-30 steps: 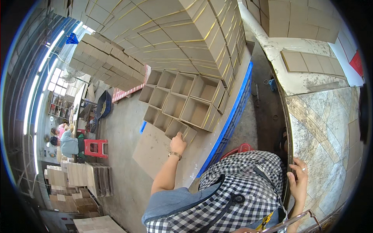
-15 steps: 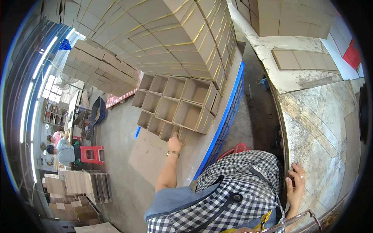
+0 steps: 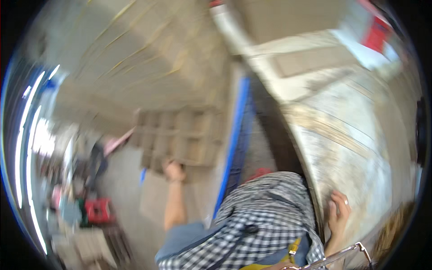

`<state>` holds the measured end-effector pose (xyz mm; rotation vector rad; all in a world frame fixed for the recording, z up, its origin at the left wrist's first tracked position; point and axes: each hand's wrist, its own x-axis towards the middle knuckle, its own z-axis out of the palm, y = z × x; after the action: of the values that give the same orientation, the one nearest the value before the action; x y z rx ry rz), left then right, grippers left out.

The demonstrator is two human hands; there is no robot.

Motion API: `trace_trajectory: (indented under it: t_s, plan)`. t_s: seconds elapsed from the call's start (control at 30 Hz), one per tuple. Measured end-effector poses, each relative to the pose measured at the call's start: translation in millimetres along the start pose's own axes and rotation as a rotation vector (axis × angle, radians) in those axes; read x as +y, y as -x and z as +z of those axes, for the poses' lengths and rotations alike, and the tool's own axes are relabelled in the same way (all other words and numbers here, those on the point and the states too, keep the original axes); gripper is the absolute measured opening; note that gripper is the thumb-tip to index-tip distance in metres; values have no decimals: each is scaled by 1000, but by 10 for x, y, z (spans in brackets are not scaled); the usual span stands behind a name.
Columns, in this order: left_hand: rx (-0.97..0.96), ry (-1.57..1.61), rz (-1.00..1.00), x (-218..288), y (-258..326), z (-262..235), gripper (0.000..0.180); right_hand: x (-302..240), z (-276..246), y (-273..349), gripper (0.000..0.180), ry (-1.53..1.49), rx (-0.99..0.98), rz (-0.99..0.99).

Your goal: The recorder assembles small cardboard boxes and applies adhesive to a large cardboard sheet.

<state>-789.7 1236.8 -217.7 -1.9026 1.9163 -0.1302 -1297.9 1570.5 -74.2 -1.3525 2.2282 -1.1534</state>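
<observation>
The whole view is smeared by motion. At the near edge of a stack of open-fronted cardboard boxes (image 3: 198, 123), my left hand (image 3: 173, 170) touches or almost touches the lowest row. Its fingers are too blurred to show whether they hold a box. Beneath that arm lies a flat cardboard sheet (image 3: 153, 198). My right hand (image 3: 339, 211) rests near the edge of a worn, pale worktable (image 3: 315, 157) at the right. Its fingers are apart, with a ring on one, and nothing is in them.
Behind the boxes rises a tall stack of cartons (image 3: 135, 58) with yellow straps. A blue plastic pallet (image 3: 234, 139) edge runs beside them. Cardboard pieces (image 3: 315, 60) lie on the table's far part. A red stool (image 3: 100, 210) stands at the left, near a blurred person (image 3: 69, 209).
My view has swung, so the boxes and table sit further left and the picture is blurred. My left hand stays by the lowest boxes; my right hand stays on the table.
</observation>
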Motion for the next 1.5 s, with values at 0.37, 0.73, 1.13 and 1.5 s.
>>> trace_trajectory:
  t_s: [0.37, 0.73, 1.13, 1.5]
  plan:
    - [1053, 908, 952, 2406, 960, -2744, 32, 717, -1285, 1820, 44, 849, 850, 658]
    - [398, 643, 2022, 6614, 1453, -3629, 46, 1055, -1942, 2258, 106, 593, 477, 1085]
    - [945, 164, 1804, 6967, 1505, -3540, 35, 636, -2187, 2014, 18, 1017, 855, 618]
    - [518, 926, 1599, 6901, 1611, -3335, 35, 313, -1365, 1061, 32, 915, 545, 474]
